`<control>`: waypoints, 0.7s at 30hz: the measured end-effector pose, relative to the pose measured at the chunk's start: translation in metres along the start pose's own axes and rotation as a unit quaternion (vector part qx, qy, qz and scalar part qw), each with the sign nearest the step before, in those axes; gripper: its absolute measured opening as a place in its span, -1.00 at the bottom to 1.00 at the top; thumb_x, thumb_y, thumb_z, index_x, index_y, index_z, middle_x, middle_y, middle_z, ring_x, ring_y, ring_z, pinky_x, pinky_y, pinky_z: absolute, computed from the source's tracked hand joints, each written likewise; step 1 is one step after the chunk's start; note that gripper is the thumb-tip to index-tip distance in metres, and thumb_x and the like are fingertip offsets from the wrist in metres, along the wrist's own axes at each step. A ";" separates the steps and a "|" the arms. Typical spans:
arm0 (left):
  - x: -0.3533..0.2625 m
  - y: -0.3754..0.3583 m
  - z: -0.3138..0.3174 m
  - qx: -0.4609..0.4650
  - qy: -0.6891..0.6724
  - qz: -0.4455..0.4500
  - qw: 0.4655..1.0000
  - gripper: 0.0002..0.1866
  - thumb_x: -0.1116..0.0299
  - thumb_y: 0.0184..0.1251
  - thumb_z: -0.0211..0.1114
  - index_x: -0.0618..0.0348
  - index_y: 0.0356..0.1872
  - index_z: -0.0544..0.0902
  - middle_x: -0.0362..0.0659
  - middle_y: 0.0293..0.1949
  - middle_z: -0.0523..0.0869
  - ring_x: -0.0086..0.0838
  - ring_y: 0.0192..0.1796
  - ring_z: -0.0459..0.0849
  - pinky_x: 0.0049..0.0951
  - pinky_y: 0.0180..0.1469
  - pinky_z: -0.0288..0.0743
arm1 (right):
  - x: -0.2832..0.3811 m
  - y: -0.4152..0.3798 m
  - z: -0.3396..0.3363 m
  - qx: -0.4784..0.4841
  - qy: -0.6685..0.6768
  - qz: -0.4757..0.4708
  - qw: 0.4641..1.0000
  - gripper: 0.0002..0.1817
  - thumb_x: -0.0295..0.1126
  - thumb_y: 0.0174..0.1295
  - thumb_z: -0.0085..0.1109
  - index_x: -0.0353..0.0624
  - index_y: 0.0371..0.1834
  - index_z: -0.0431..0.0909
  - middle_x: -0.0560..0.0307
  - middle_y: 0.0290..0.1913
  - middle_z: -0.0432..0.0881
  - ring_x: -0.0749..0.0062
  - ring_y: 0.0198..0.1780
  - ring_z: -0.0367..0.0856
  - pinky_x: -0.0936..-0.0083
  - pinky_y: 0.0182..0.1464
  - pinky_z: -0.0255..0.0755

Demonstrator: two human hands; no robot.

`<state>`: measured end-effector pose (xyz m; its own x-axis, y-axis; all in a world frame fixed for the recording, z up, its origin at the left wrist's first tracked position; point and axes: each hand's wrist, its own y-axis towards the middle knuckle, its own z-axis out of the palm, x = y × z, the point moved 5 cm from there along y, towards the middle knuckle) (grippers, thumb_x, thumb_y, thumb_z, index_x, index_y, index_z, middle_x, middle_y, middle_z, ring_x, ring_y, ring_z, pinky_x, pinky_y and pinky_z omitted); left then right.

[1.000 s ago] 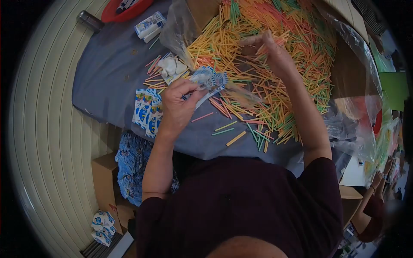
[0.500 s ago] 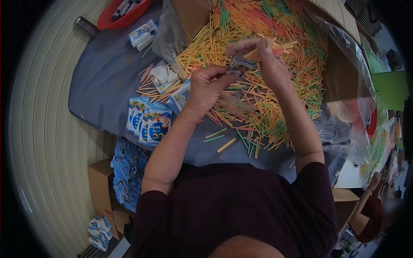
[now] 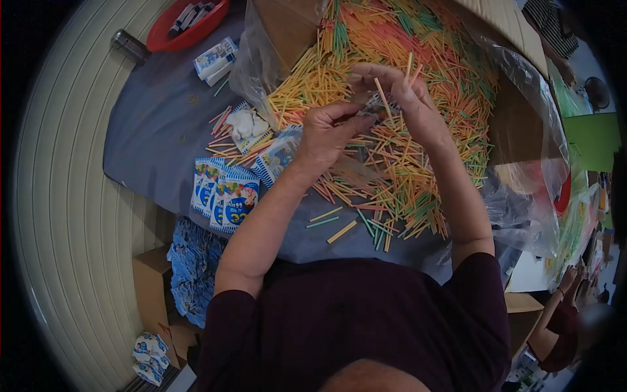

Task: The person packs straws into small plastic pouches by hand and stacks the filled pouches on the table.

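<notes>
My left hand (image 3: pixel 328 134) pinches the edge of a small blue-and-white plastic packet (image 3: pixel 377 102) held above a large heap of thin, straw-like coloured sticks (image 3: pixel 457 104). At the packet's other side is my right hand (image 3: pixel 418 111), its fingers curled around a few sticks (image 3: pixel 383 98) that point upward. The hand partly hides the packet, so how far the sticks reach into it does not show. Just left of my left wrist lies a flat printed packet (image 3: pixel 281 153). Beside that, a crumpled white wad (image 3: pixel 248 123) rests on another packet among loose sticks.
Several printed packets (image 3: pixel 225 196) overlap at the table's near left. Farther back are white-and-blue packs (image 3: pixel 214 60), a red basin (image 3: pixel 163 39) and a dark bottle (image 3: pixel 129 46). Clear plastic sheeting (image 3: pixel 522 215) hangs at the right. Another person (image 3: pixel 562 326) works at far right.
Both hands have shifted slightly right and down. The bundle lying across my right palm no longer shows; only a few sticks now stand upright at its fingers.
</notes>
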<state>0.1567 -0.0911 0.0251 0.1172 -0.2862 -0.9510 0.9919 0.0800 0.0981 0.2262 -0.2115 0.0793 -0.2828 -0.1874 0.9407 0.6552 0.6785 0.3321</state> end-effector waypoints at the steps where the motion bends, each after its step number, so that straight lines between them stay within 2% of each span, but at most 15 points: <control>1: 0.006 0.003 -0.002 0.001 -0.027 -0.008 1.000 -0.74 0.55 0.25 0.39 0.33 -0.02 0.71 -0.22 -0.25 0.77 -0.66 -0.21 0.68 -0.64 -0.14 0.59 | -0.002 0.002 -0.004 -0.025 0.024 0.028 0.999 -0.39 0.10 0.47 -0.12 -0.25 0.21 0.54 0.07 0.00 0.67 0.36 0.06 0.60 0.38 0.18 0.45; 2: 0.010 0.005 -0.002 0.003 -0.053 -0.017 0.998 -0.71 0.56 0.25 0.39 0.33 0.00 0.70 -0.21 -0.22 0.77 -0.65 -0.19 0.69 -0.63 -0.12 0.61 | -0.004 0.002 -0.007 -0.050 0.048 0.056 0.996 -0.38 0.09 0.48 -0.14 -0.27 0.23 0.52 0.06 0.02 0.66 0.36 0.07 0.60 0.37 0.19 0.45; 6: 0.006 0.003 0.007 -0.006 -0.035 -0.004 0.999 -0.66 0.60 0.22 0.39 0.32 0.05 0.67 -0.19 -0.15 0.76 -0.61 -0.17 0.70 -0.58 -0.09 0.62 | -0.012 0.000 0.000 -0.078 0.091 0.070 0.990 -0.38 0.10 0.50 -0.19 -0.24 0.23 0.52 0.04 0.03 0.65 0.40 0.08 0.59 0.39 0.18 0.44; 8: -0.007 -0.006 0.018 0.025 0.027 0.030 0.999 -0.62 0.65 0.19 0.38 0.33 0.07 0.63 -0.20 -0.13 0.74 -0.61 -0.11 0.67 -0.58 -0.04 0.59 | -0.011 -0.002 0.008 -0.111 0.075 0.042 0.990 -0.35 0.13 0.51 -0.25 -0.23 0.24 0.52 0.05 0.04 0.65 0.41 0.09 0.58 0.41 0.16 0.44; 9: -0.005 -0.008 0.017 0.024 0.027 0.030 0.999 -0.62 0.65 0.19 0.38 0.33 0.07 0.63 -0.20 -0.13 0.74 -0.61 -0.11 0.67 -0.58 -0.04 0.59 | -0.012 -0.004 0.013 -0.110 0.076 0.043 0.990 -0.35 0.13 0.51 -0.25 -0.23 0.24 0.52 0.05 0.04 0.65 0.41 0.09 0.58 0.41 0.16 0.44; 11: -0.004 -0.015 0.016 0.034 0.110 0.097 0.989 -0.58 0.67 0.14 0.39 0.31 0.07 0.62 -0.21 -0.10 0.72 -0.59 -0.07 0.66 -0.57 -0.04 0.58 | -0.007 -0.005 0.024 -0.087 0.004 -0.007 0.996 -0.33 0.15 0.51 -0.28 -0.21 0.25 0.52 0.07 0.05 0.65 0.42 0.08 0.58 0.44 0.15 0.43; 14: -0.001 -0.023 0.002 0.002 0.104 0.093 0.990 -0.63 0.67 0.13 0.40 0.30 0.01 0.65 -0.22 -0.09 0.71 -0.59 -0.07 0.66 -0.57 -0.02 0.56 | -0.008 -0.010 0.019 -0.075 -0.005 -0.021 0.997 -0.34 0.14 0.51 -0.29 -0.19 0.26 0.52 0.10 0.06 0.65 0.42 0.08 0.58 0.45 0.14 0.43; 15: -0.002 -0.027 -0.005 -0.002 0.105 0.094 0.990 -0.63 0.67 0.13 0.40 0.30 0.01 0.65 -0.22 -0.09 0.71 -0.59 -0.07 0.66 -0.57 -0.02 0.56 | -0.004 -0.012 0.008 -0.121 0.017 0.013 0.992 -0.42 0.06 0.51 -0.18 -0.20 0.26 0.52 0.10 0.06 0.65 0.42 0.08 0.59 0.47 0.13 0.43; 17: -0.011 -0.037 -0.025 -0.061 0.202 0.148 0.966 -0.68 0.57 0.04 0.46 0.28 -0.12 0.70 -0.18 -0.27 0.69 -0.53 -0.20 0.66 -0.51 -0.10 0.55 | -0.008 -0.019 -0.031 -0.157 -0.084 0.036 0.983 -0.45 0.02 0.45 -0.01 -0.18 0.28 0.51 0.07 0.06 0.65 0.38 0.09 0.59 0.43 0.15 0.44; 18: -0.017 -0.047 -0.027 -0.081 0.130 0.105 0.983 -0.72 0.53 0.01 0.48 0.29 -0.19 0.70 -0.16 -0.31 0.67 -0.46 -0.26 0.64 -0.47 -0.13 0.53 | -0.014 -0.026 -0.047 -0.180 -0.153 0.040 0.971 -0.47 -0.09 0.31 0.26 -0.15 0.26 0.53 0.04 0.09 0.65 0.34 0.09 0.59 0.38 0.16 0.46; 19: -0.018 -0.054 -0.031 -0.087 0.131 0.106 0.982 -0.72 0.53 0.01 0.48 0.29 -0.19 0.70 -0.16 -0.31 0.67 -0.46 -0.26 0.64 -0.47 -0.13 0.53 | -0.016 -0.031 -0.049 -0.174 -0.150 0.040 0.972 -0.47 -0.09 0.31 0.26 -0.15 0.26 0.53 0.04 0.09 0.65 0.34 0.09 0.59 0.38 0.16 0.46; 20: -0.024 -0.061 -0.034 -0.084 0.187 0.152 0.967 -0.73 0.53 0.01 0.48 0.28 -0.20 0.70 -0.17 -0.32 0.66 -0.46 -0.27 0.63 -0.48 -0.14 0.52 | -0.007 -0.037 -0.047 -0.189 -0.406 -0.003 0.894 -0.47 -0.15 0.25 0.32 -0.13 0.25 0.55 0.02 0.09 0.65 0.27 0.09 0.60 0.33 0.15 0.47; 21: -0.029 -0.067 -0.035 -0.079 0.242 0.197 0.947 -0.74 0.53 0.01 0.48 0.27 -0.22 0.71 -0.18 -0.33 0.65 -0.47 -0.27 0.63 -0.48 -0.14 0.51 | 0.003 -0.043 -0.037 -0.192 -0.633 -0.049 0.749 -0.47 -0.22 0.19 0.39 -0.11 0.23 0.57 -0.01 0.09 0.65 0.21 0.09 0.61 0.28 0.15 0.48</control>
<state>0.0850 -0.0549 0.0360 0.4025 0.2630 -0.8768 0.8518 0.2433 0.4640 0.2234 -0.2678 0.0701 -0.6212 0.7645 0.1723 0.6717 0.4063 0.6195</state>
